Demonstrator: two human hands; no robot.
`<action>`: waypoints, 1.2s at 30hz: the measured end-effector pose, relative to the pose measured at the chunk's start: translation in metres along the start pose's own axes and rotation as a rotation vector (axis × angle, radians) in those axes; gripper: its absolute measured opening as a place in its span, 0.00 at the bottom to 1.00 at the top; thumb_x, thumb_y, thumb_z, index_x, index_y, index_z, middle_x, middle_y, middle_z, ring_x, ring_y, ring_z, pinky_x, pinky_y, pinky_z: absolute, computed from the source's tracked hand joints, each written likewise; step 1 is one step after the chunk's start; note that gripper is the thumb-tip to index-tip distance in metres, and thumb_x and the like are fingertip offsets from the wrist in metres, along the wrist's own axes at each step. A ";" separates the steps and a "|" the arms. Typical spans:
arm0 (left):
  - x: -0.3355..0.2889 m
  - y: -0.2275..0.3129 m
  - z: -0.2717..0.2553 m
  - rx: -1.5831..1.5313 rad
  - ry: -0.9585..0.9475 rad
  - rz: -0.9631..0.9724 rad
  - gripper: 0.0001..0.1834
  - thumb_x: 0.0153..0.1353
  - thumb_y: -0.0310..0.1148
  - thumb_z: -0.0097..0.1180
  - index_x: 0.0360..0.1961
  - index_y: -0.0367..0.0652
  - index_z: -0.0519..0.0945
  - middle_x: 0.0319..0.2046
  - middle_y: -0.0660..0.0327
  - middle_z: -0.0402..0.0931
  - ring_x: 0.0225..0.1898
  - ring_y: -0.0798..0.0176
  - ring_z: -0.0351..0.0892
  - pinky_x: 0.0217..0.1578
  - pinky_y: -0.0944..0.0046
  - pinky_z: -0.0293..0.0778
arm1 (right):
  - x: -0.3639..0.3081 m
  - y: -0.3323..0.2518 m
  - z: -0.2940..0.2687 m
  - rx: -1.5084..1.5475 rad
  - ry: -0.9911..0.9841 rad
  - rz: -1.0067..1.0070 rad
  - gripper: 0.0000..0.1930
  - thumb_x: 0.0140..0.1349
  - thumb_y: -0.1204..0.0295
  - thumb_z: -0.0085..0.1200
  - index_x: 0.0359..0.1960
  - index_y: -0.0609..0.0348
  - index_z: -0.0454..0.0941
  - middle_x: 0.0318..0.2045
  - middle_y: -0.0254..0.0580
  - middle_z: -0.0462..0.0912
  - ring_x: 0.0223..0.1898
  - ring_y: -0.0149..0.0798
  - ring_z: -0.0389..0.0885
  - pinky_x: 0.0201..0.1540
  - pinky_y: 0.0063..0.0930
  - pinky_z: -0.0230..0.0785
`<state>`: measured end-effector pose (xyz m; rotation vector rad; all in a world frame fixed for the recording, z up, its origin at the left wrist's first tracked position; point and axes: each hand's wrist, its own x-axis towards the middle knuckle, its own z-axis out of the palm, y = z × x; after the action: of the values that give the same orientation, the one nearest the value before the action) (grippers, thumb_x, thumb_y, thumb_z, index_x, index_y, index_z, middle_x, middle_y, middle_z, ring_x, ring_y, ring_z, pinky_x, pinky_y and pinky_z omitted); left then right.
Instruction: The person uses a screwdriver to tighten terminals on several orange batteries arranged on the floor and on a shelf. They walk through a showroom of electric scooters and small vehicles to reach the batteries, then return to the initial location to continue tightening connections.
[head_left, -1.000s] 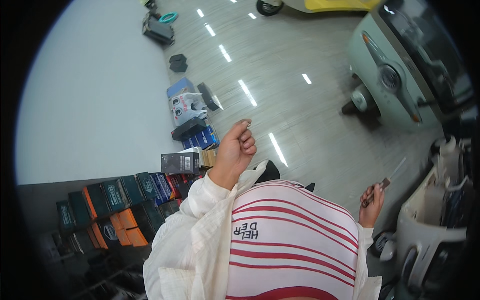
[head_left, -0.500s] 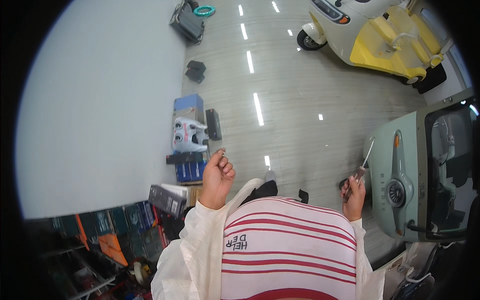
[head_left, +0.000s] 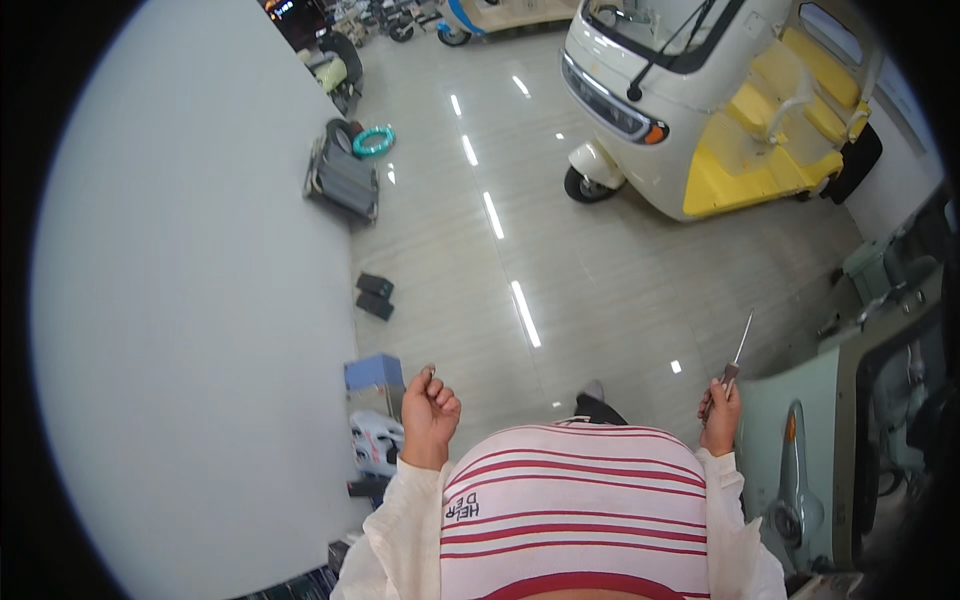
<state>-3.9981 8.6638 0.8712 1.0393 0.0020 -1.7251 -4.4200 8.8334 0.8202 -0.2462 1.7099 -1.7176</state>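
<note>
My right hand (head_left: pixel 718 412) is wrapped round the brown handle of a screwdriver (head_left: pixel 744 338). The metal shaft points up and away from me, in front of the pale green three-wheeled vehicle (head_left: pixel 772 408) on my right. My left hand (head_left: pixel 430 412) is raised on the other side of my body, with fingers curled and thumb against the forefinger. A tiny dark bit shows at that pinch, too small to name. Below this hand, by the wall, are a blue-topped box (head_left: pixel 374 371) and a white plastic bag (head_left: pixel 374 442).
A white and yellow three-wheeler (head_left: pixel 640 160) stands ahead on the right. Along the left wall (head_left: pixel 190 300) are small dark boxes (head_left: pixel 375 296), a grey folded frame (head_left: pixel 343 182) and a teal ring (head_left: pixel 374 141). Farther off, another vehicle (head_left: pixel 510 15) is parked on the glossy tiled floor (head_left: pixel 450 260).
I have moved forward: the boxes, bag and green vehicle slid down the view, and more vehicles show at the far end. The screwdriver is still in my right hand.
</note>
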 end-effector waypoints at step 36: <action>0.822 0.366 0.633 -0.184 -0.035 0.299 0.05 0.65 0.31 0.54 0.38 0.43 0.75 0.32 0.62 0.74 0.33 0.65 0.73 0.34 0.67 0.76 | 0.815 -0.177 0.870 -0.250 -0.236 -0.150 0.07 0.57 0.73 0.57 0.31 0.61 0.73 0.20 0.31 0.71 0.18 0.25 0.68 0.20 0.23 0.62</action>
<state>-4.1530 7.5754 0.9133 0.8282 -0.0167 -1.4421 -4.5797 7.6388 0.8166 -0.6787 1.7612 -1.5059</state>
